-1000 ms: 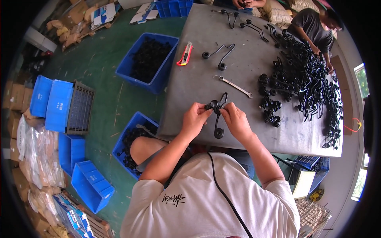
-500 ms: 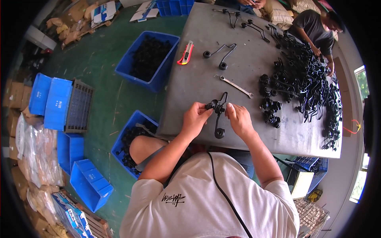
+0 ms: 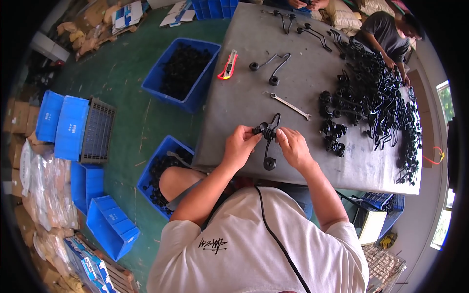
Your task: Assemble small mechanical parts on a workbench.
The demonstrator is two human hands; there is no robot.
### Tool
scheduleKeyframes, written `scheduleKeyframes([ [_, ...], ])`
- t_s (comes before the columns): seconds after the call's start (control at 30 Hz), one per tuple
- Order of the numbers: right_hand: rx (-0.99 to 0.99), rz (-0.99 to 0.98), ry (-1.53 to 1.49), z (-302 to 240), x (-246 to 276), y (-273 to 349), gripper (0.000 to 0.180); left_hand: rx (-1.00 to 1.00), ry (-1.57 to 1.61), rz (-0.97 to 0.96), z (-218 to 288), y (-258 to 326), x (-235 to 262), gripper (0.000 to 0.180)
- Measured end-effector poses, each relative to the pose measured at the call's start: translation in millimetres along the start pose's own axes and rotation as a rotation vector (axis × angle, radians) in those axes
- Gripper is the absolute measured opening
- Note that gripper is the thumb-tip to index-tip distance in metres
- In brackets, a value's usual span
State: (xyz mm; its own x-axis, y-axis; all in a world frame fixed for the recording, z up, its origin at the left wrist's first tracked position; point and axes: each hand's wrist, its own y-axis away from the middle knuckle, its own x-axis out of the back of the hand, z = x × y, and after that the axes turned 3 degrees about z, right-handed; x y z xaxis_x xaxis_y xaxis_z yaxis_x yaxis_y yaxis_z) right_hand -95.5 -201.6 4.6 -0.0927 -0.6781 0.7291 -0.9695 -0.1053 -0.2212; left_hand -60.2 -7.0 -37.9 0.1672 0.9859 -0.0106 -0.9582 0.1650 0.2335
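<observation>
left hand (image 3: 240, 147) pinches a black bent part (image 3: 267, 133) (right hand (image 3: 293, 148) alongside)

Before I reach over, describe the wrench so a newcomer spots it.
Find the grey table, then the pile of black parts on its right. The wrench lies slantwise left of that pile, beyond the right hand. It is slim and silver, unlike the black parts around it.
</observation>
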Motion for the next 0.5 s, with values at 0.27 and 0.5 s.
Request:
scheduleKeyframes([
  [0.27, -0.073, -0.183, -0.019, 5, -1, -1, 0.032, -0.003, -0.030, 0.010, -1, -1, 0, 0.027],
  [0.5, 0.033, -0.024, 0.065, -2, -2, -2, 0.025, -0.020, -0.006, -0.002, -3, 0, -1, 0.027],
])
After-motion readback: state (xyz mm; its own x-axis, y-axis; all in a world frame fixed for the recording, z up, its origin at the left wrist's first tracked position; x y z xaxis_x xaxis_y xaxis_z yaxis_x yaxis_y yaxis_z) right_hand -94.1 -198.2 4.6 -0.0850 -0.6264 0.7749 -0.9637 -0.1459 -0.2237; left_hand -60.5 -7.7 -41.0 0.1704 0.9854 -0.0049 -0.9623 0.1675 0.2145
